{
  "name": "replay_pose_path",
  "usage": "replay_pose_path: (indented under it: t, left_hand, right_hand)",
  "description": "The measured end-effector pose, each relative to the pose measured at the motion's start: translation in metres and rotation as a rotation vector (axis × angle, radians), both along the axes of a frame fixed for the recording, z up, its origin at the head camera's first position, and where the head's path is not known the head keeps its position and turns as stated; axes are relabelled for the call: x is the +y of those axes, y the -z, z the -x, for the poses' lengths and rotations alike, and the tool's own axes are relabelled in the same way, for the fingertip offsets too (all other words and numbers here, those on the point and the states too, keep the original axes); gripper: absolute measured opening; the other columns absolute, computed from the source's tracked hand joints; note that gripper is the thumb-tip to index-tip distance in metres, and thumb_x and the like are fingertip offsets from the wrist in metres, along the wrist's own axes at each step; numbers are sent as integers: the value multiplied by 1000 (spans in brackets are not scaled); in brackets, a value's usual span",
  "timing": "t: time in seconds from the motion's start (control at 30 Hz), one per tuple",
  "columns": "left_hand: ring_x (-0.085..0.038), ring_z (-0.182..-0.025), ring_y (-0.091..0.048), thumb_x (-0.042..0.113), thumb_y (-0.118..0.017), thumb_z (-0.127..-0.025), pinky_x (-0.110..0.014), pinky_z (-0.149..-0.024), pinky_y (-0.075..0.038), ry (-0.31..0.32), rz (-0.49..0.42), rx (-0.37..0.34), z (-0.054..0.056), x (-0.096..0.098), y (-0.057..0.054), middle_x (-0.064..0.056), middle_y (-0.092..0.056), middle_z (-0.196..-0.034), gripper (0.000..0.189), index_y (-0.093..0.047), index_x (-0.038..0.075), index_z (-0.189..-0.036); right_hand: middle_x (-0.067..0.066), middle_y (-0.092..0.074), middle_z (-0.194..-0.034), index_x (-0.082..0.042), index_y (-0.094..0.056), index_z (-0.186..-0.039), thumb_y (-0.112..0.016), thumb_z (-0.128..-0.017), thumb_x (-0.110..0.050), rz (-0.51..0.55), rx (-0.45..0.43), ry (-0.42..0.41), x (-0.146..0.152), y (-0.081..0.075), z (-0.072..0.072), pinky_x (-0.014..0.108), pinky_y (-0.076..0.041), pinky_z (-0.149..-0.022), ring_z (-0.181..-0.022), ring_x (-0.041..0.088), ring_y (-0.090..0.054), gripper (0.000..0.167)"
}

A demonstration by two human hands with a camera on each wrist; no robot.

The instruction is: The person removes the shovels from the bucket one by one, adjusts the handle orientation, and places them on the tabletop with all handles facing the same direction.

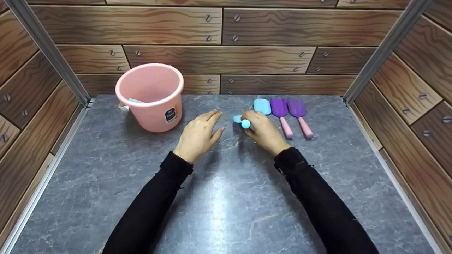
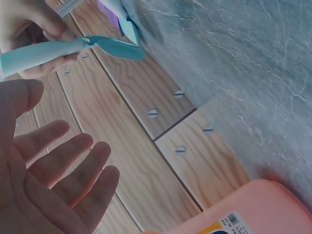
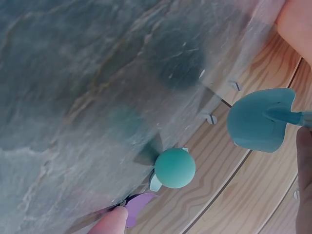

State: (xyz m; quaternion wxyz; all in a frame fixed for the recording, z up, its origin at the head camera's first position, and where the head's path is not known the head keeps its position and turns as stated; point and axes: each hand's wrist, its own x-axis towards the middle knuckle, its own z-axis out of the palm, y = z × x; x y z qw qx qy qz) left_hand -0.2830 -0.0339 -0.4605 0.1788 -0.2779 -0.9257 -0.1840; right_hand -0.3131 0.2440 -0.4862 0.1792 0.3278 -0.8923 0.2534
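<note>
My right hand (image 1: 263, 130) grips a light blue toy shovel (image 1: 245, 124) by its handle, the rounded handle end facing up toward the head camera. In the right wrist view the held shovel's broad blade (image 3: 258, 119) shows in full, with a finger at its neck. My left hand (image 1: 199, 134) is beside it to the left, palm turned toward the shovel, fingers extended and holding nothing. Just beyond my right hand lie another light blue shovel (image 1: 262, 106) and two purple shovels with pink handles, one nearer (image 1: 279, 107) and one farther right (image 1: 296, 107).
A pink bucket (image 1: 150, 114) stands at the back left, with something light blue (image 1: 136, 101) inside. Wood-patterned walls (image 1: 219, 60) enclose the grey marbled tabletop (image 1: 226, 197) at the back and sides, with metal posts at the corners.
</note>
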Motion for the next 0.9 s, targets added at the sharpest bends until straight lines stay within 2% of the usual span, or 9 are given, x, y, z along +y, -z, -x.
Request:
replay_pose_path:
  t: [0.33, 0.67, 0.77, 0.9]
  left_hand:
    - [-46, -145, -75, 34, -75, -116, -60, -123, -64, -15, -16, -24, 1, 5, 8, -23, -72, -163, 55, -67, 3, -161]
    - [-47, -142, -77, 33, -76, -116, -61, -118, -67, -5, -4, -37, 0, 9, 9, -24, -73, -161, 56, -67, 2, -161]
    - [-46, -141, -77, 33, -76, -116, -60, -118, -67, -5, 11, -40, 0, 9, 8, -23, -73, -161, 55, -67, 2, -161]
    - [-47, -140, -78, 32, -75, -116, -60, -117, -67, -4, 27, -46, 2, 6, 8, -24, -74, -160, 53, -68, 2, -160]
  right_hand:
    - [18, -80, -120, -2, -70, -121, -84, -96, 10, -45, -69, 36, 7, 4, 4, 60, -66, -110, -120, 44, -78, 31]
    - [15, -83, -115, -3, -74, -119, -81, -98, 6, -74, -140, 29, 9, 0, 3, 59, -68, -101, -111, 39, -83, 24]
    - [15, -85, -120, -2, -76, -123, -80, -95, 11, -88, -179, 40, 7, -2, 4, 59, -69, -104, -114, 39, -84, 31]
    - [19, -86, -129, 1, -78, -130, -82, -94, 12, -105, -225, 56, 2, -3, 6, 59, -68, -113, -125, 42, -83, 38]
